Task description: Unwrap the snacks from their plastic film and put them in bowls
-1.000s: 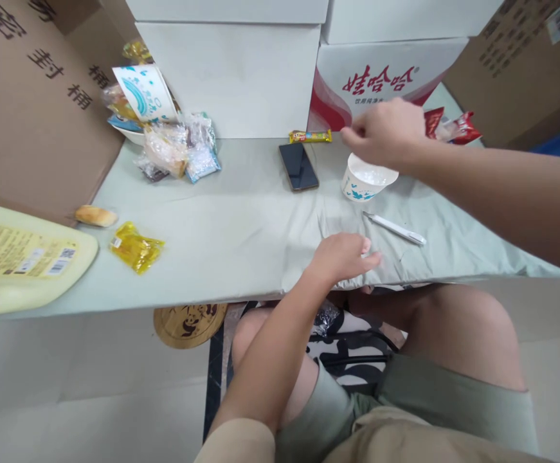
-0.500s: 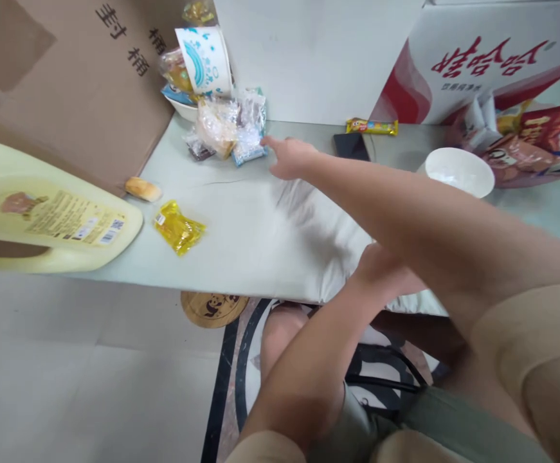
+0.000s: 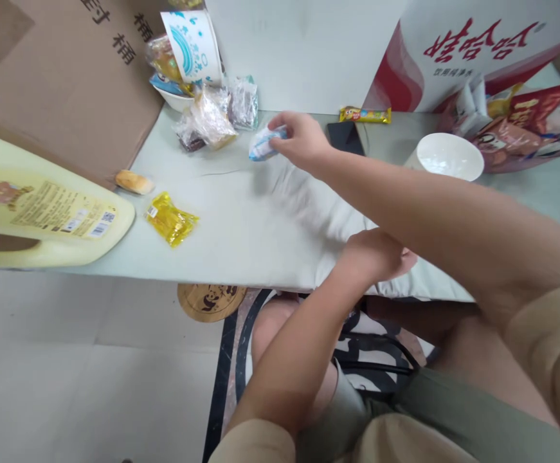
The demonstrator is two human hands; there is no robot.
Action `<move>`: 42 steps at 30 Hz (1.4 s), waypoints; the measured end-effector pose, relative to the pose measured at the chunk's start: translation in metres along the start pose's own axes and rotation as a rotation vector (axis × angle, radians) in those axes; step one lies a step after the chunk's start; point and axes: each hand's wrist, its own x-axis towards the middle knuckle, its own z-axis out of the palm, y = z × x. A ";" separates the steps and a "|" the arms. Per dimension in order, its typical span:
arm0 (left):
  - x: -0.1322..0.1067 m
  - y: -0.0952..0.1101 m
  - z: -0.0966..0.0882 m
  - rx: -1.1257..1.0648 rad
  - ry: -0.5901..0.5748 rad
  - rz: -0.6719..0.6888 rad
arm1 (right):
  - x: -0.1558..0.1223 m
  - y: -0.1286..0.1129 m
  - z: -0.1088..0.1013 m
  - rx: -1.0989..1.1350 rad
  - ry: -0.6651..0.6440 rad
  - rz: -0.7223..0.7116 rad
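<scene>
My right hand [image 3: 301,138] pinches a small blue-and-white snack packet [image 3: 264,143] just above the table. Left of it lie a clear-wrapped snack [image 3: 215,116], a dark packet [image 3: 190,138] and a silvery packet [image 3: 243,104]. My left hand [image 3: 373,254] rests at the table's front edge, partly under my right forearm. Its fingers look curled, and what they hold, if anything, is hidden. A yellow wrapper [image 3: 171,220] and a small bread roll [image 3: 135,182] lie on the left. Beyond my right wrist is a dark phone [image 3: 346,138].
A pale yellow jug [image 3: 53,206] lies at the left by a cardboard box [image 3: 67,83]. Paper tubs [image 3: 193,48] with snacks stand at the back. A white bowl [image 3: 448,156], a snack bag [image 3: 525,128], a yellow snack stick [image 3: 365,115] and a white-red carton [image 3: 463,58] are right.
My right hand has picked the blue-and-white packet off the snack pile and drawn it a little right. My left hand stays by the table edge. The view has shifted slightly.
</scene>
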 end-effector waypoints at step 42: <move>0.056 -0.030 0.029 -0.562 0.613 -0.001 | -0.254 0.212 -0.145 -0.138 0.234 0.365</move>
